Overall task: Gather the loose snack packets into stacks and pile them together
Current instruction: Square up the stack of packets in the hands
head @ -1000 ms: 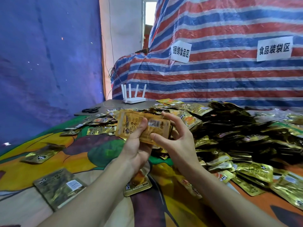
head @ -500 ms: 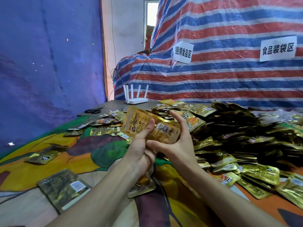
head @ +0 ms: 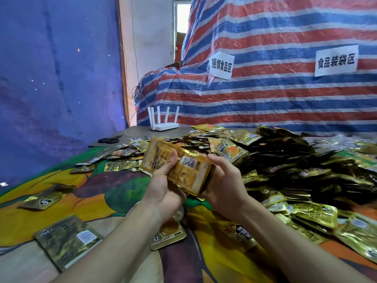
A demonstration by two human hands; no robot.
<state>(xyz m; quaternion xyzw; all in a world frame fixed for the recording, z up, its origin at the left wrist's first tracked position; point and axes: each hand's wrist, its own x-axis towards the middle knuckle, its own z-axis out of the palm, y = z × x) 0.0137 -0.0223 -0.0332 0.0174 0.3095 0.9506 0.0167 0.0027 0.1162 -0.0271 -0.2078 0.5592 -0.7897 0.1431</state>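
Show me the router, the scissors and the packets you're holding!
router (head: 164,126): head view, on its white body.
scissors (head: 109,140): head view, on the dark handles.
held packets (head: 184,173): head view, on the top packet's yellow face.

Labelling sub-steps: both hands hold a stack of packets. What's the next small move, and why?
Probably square the stack between the palms. The left hand and right hand both grip it, tilted, above the cloth, and its layered edges at the lower right look uneven. Loose packets lie heaped to the right.
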